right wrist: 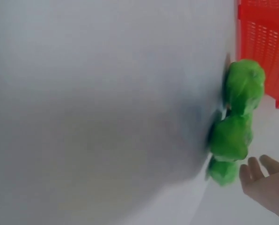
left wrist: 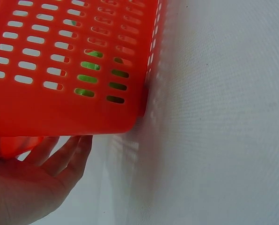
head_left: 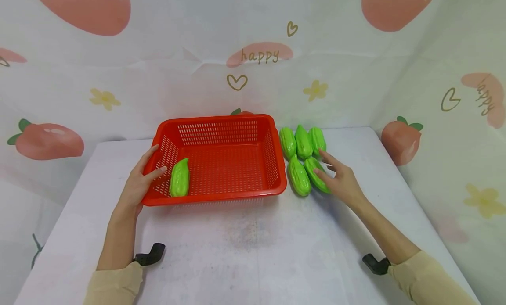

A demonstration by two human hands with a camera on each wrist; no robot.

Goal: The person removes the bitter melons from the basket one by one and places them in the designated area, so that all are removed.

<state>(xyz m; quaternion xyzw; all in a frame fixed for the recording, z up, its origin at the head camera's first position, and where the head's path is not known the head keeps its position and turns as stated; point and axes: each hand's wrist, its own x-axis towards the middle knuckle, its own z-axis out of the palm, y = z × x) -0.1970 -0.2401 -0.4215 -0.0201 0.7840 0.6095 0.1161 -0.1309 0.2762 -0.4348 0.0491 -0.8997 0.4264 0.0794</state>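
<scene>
A red plastic basket point(head_left: 213, 199) with slotted walls stands left of centre on the table. My left hand point(head_left: 133, 187) grips its left rim, the thumb over the inner side; in the left wrist view the fingers point(left wrist: 67, 164) lie along the rim. One green bitter melon point(head_left: 179, 178) lies inside the basket at its left end. Right of the basket lie several more bitter melons in two rows. My right hand point(head_left: 343, 181) is at the nearer row's right-hand bitter melon point(head_left: 315, 172), fingers spread and loosely bent. In the right wrist view its fingertips are beside the green melons point(right wrist: 231, 138).
The white table point(head_left: 237, 256) runs back to a hanging cloth point(head_left: 189, 90) printed with fruit, hearts and flowers. Another printed cloth point(head_left: 446, 156) hangs along the right side. A black strap end point(head_left: 152, 254) sticks out at the left wrist, and a similar black piece point(head_left: 375, 264) at the right.
</scene>
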